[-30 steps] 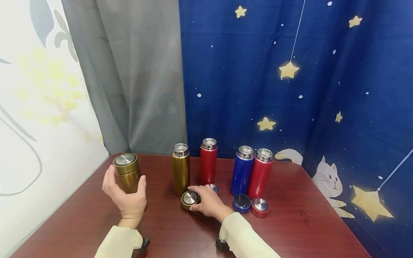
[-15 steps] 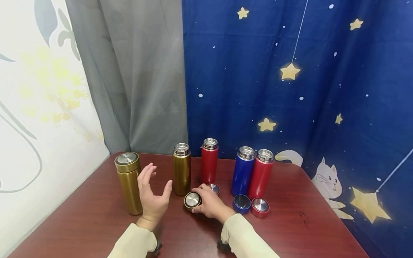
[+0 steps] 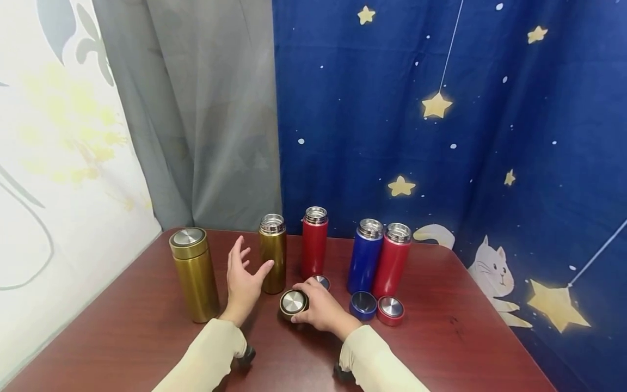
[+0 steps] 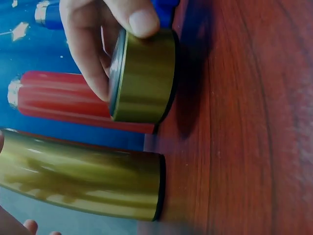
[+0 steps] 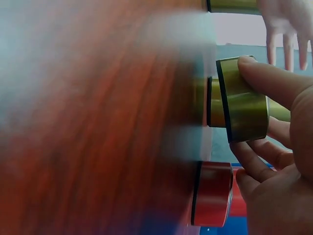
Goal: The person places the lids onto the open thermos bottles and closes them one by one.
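Observation:
My right hand (image 3: 323,309) pinches a gold screw lid (image 3: 294,301) with a brushed silver top, thumb on one side and fingers on the other. In the right wrist view that lid (image 5: 244,100) is tilted, its underside apart from the table. My left hand (image 3: 245,287) is raised with fingers spread, just left of an uncapped gold thermos bottle (image 3: 275,264). Nothing is in its grasp. The uncapped bottle stands upright, its steel neck showing. A larger gold thermos (image 3: 196,286) with its lid on stands left of the left hand.
Uncapped red (image 3: 313,247), blue (image 3: 364,267) and second red (image 3: 392,267) thermoses stand behind and to the right. A blue lid (image 3: 363,306) and a red lid (image 3: 390,310) lie before them. Another lid (image 3: 321,281) sits partly hidden behind the right hand. Curtains hang behind the table (image 3: 470,326).
My left hand has let go of the large capped gold thermos and moved right toward the uncapped gold one. The right hand has shifted slightly with the gold lid, which is now tilted.

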`<state>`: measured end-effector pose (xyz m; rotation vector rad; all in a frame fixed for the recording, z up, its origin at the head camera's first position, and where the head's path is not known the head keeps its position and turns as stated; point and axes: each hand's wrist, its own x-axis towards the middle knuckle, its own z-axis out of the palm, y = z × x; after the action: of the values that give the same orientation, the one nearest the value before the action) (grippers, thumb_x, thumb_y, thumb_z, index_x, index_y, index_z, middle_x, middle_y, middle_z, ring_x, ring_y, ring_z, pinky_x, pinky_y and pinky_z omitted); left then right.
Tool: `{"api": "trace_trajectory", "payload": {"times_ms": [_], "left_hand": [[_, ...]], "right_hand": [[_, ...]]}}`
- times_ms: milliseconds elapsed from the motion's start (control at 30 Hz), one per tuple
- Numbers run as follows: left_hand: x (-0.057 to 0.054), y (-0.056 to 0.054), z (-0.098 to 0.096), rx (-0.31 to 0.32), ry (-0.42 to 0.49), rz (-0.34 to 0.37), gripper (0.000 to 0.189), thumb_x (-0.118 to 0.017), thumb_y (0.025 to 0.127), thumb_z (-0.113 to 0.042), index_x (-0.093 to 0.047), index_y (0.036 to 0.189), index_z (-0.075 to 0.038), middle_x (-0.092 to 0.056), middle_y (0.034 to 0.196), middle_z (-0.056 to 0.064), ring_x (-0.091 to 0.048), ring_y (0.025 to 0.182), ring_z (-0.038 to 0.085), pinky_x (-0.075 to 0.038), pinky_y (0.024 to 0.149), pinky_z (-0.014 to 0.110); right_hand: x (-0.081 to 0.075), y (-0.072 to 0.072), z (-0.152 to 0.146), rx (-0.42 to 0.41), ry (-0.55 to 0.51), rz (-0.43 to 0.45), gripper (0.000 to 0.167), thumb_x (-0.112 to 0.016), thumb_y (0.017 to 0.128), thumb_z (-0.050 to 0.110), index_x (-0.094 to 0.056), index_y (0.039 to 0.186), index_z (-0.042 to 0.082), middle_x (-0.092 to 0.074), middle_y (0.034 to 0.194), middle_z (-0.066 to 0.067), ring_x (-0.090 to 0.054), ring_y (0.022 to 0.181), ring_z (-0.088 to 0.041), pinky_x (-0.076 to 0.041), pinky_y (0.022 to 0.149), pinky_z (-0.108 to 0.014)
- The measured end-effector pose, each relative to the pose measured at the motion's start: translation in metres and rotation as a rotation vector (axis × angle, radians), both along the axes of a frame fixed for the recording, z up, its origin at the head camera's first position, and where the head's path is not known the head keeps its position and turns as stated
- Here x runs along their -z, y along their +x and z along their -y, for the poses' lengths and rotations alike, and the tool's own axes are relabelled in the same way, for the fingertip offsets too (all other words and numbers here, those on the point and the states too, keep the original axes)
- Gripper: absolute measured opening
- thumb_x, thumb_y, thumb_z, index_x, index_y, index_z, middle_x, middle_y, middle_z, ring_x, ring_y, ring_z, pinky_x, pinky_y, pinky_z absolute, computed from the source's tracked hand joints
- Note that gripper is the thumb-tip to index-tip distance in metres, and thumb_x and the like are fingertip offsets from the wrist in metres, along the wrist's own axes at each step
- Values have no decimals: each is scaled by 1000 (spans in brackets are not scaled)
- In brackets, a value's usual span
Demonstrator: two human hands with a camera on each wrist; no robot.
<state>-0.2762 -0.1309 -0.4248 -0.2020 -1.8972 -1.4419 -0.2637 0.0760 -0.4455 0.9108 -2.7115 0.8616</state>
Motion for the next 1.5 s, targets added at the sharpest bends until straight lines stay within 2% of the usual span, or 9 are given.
{"api": "trace_trajectory", "payload": {"times_ms": [233, 400, 567, 733, 900, 1100, 1300, 1500], "left_hand": [[4, -19, -2, 36, -44, 123, 93, -84, 78, -26, -28, 151, -10, -36, 149, 17, -42, 131, 35, -39, 102, 53], [13, -29, 1, 116, -70, 179, 97, -84, 78, -25, -25, 152, -8, -37, 148, 20, -41, 132, 38, -37, 104, 53], [19, -35, 2, 166, -80, 217, 93, -84, 78, -23, -28, 151, -6, -42, 145, 19, -46, 127, 36, -40, 102, 53], [19, -37, 2, 141, -91, 234, 84, -83, 79, -23, -35, 146, -5, -51, 137, 18, -54, 117, 34, -46, 97, 49], [19, -38, 2, 117, -98, 234, 81, -84, 78, -23, -39, 144, -6, -56, 130, 17, -57, 113, 31, -49, 92, 47], [17, -36, 2, 133, -108, 236, 83, -84, 78, -23, -39, 145, -5, -57, 129, 19, -58, 112, 32, -50, 91, 48], [17, -31, 4, 156, -107, 253, 85, -84, 77, -24, -37, 146, -5, -58, 128, 21, -59, 112, 33, -50, 92, 48], [16, -26, 2, 162, -109, 232, 85, -84, 77, -23, -37, 145, -3, -57, 129, 23, -60, 111, 35, -51, 90, 49]], "right_hand": [[2, 3, -5, 1, -11, -3, 65, -90, 67, 27, -62, 124, 11, -54, 103, 4, -54, 98, -13, -48, 88, -29], [3, 4, -10, -11, -3, 1, 65, -89, 68, 26, -62, 124, 11, -56, 105, 3, -55, 97, -13, -48, 88, -28], [1, 5, -12, -11, -6, -13, 66, -88, 69, 26, -60, 126, 9, -61, 116, -4, -57, 107, -19, -46, 94, -33], [-2, 4, -12, 1, -29, -19, 67, -88, 70, 26, -60, 128, 7, -63, 121, -8, -57, 113, -24, -45, 98, -38], [-2, 1, -12, 7, -87, -29, 66, -88, 70, 23, -60, 127, 5, -62, 120, -7, -56, 113, -22, -45, 98, -35], [-3, -3, -11, 42, -189, -71, 63, -87, 71, 22, -60, 125, 5, -62, 115, -6, -57, 109, -23, -47, 94, -39], [-4, -4, -10, 74, -285, -109, 64, -86, 74, 23, -59, 128, 2, -62, 119, -9, -57, 111, -24, -47, 95, -42], [-6, -4, -8, 102, -329, -154, 64, -84, 76, 24, -58, 129, 1, -61, 121, -10, -57, 111, -26, -47, 94, -44]]}}
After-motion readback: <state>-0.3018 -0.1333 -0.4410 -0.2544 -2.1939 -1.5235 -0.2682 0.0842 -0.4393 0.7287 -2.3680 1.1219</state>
